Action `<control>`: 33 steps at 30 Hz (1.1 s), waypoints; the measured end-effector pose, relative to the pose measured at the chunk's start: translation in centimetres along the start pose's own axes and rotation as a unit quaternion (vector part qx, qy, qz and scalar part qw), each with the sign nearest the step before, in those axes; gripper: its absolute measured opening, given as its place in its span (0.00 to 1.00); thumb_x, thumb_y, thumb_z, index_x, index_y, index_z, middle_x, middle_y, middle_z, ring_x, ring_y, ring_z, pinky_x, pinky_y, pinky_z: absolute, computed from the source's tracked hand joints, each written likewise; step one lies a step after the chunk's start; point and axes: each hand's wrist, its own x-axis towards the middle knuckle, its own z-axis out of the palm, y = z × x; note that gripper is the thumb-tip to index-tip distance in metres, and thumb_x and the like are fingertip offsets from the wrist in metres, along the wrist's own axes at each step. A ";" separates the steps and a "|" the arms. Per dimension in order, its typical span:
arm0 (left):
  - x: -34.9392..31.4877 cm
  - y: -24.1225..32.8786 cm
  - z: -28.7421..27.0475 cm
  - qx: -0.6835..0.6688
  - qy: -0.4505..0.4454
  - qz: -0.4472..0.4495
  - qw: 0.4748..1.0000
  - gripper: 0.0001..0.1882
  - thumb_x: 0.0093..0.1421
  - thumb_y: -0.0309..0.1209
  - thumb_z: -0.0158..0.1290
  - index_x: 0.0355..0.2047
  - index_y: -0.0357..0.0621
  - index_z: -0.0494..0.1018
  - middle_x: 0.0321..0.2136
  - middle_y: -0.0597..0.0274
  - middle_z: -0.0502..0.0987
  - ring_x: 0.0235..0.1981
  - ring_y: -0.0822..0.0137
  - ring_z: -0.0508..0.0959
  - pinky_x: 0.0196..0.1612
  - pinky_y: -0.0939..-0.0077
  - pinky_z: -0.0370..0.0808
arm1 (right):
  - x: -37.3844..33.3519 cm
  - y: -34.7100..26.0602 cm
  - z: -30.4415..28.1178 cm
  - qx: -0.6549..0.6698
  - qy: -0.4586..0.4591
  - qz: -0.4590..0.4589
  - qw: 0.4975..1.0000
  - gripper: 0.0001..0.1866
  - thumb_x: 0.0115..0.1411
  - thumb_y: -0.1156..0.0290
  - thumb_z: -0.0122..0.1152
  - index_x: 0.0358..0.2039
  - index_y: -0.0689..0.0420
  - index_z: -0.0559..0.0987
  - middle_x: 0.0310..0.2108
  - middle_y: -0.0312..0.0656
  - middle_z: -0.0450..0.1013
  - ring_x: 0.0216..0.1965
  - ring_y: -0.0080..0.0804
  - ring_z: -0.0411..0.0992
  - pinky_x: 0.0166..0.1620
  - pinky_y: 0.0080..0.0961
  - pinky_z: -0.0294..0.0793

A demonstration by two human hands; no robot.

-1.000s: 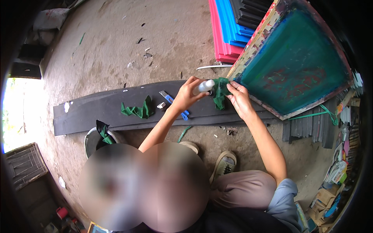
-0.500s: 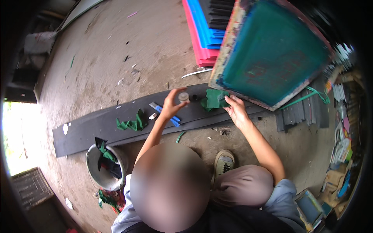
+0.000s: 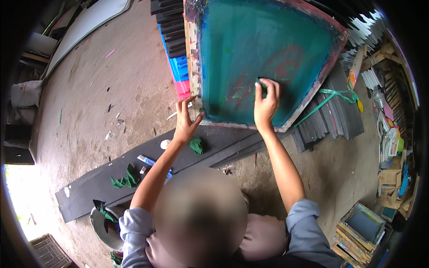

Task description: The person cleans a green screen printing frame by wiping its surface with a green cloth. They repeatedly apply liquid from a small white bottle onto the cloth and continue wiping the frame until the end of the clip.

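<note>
A screen printing frame (image 3: 232,49) with a teal mesh and a paint-stained wooden rim leans in front of me. My left hand (image 3: 184,125) holds its lower left corner, with the fingers on the side rim and the thumb by the bottom rim. Against the mesh, my right hand (image 3: 267,105) pinches a dark green cloth scrap (image 3: 263,92), mostly hidden by the fingers. Faint reddish marks show on the mesh around that hand. Below the frame, another green cloth scrap (image 3: 195,145) and a small whitish round item (image 3: 165,144) lie on a black foam sheet (image 3: 89,190).
A blue cutter knife (image 3: 147,161) and a crumpled green cloth (image 3: 127,177) lie on the foam sheet. A bucket (image 3: 99,225) stands at lower left. Stacked foam sheets (image 3: 179,67) sit behind the frame; a tied grey stack (image 3: 335,111) stands right. Small frames (image 3: 357,232) are piled lower right.
My right hand has lifted the green cloth from beside the frame onto its mesh. My left hand has gone from the small round item to the frame's corner. The view has shifted.
</note>
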 end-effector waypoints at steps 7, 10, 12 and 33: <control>1.6 -2.6 3.9 -0.108 0.067 0.006 0.992 0.36 0.48 0.24 0.58 0.53 0.38 0.49 0.50 0.47 0.53 0.56 0.51 0.54 0.57 0.60 0.56 | -2.9 4.6 -0.3 -0.255 -0.192 -0.216 0.923 0.33 0.55 0.66 0.55 0.60 0.55 0.57 0.63 0.43 0.48 0.63 0.44 0.47 0.60 0.44 0.53; 1.9 -2.1 4.2 -0.065 0.039 -0.030 0.997 0.34 0.52 0.22 0.56 0.52 0.39 0.45 0.49 0.45 0.55 0.53 0.54 0.61 0.54 0.65 0.61 | -3.2 4.6 0.0 -0.257 -0.200 -0.193 0.926 0.32 0.57 0.65 0.51 0.61 0.56 0.55 0.64 0.39 0.48 0.64 0.41 0.46 0.61 0.41 0.50; 2.3 -2.1 4.1 -0.061 0.023 -0.025 0.998 0.35 0.53 0.22 0.55 0.52 0.41 0.43 0.49 0.46 0.55 0.52 0.56 0.62 0.54 0.64 0.62 | -3.8 5.3 -0.2 -0.204 -0.316 -0.301 0.876 0.31 0.57 0.66 0.50 0.61 0.58 0.55 0.63 0.41 0.49 0.63 0.38 0.48 0.61 0.38 0.52; 2.8 -3.9 3.4 -0.048 0.008 0.082 0.995 0.33 0.51 0.21 0.57 0.51 0.40 0.47 0.46 0.47 0.61 0.39 0.56 0.71 0.41 0.66 0.71 | -3.2 3.1 1.8 -0.290 -0.436 -0.364 0.770 0.35 0.57 0.59 0.49 0.62 0.52 0.51 0.64 0.32 0.46 0.64 0.25 0.46 0.64 0.26 0.45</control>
